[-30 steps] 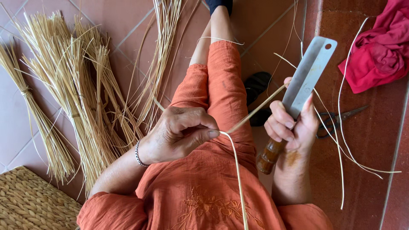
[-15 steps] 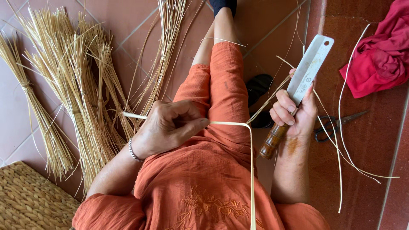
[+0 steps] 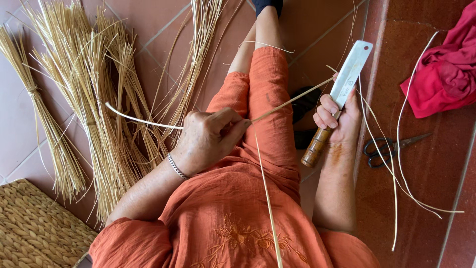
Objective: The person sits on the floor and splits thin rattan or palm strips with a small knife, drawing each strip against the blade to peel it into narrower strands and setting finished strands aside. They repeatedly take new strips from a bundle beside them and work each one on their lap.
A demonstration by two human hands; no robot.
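Observation:
My left hand (image 3: 210,139) pinches a long thin cane strip (image 3: 290,101) over my orange-clad lap. The strip runs from the knife on the right, through my fingers, and its pale end curves out to the left over the bundles. A peeled sliver (image 3: 267,198) hangs down across my shirt. My right hand (image 3: 337,116) grips the brown wooden handle of a flat steel cleaver (image 3: 349,72), blade pointing up and away, its edge against the strip.
Tied bundles of straw-coloured reeds (image 3: 94,99) lie on the tiled floor at left. A woven mat (image 3: 34,233) sits at lower left. Black scissors (image 3: 389,146), loose pale strips (image 3: 396,164) and a red cloth (image 3: 446,79) lie at right.
My left hand has pulled the strip leftward, so its pale end now sticks out far over the bundles. The right hand and cleaver have stayed nearly in place.

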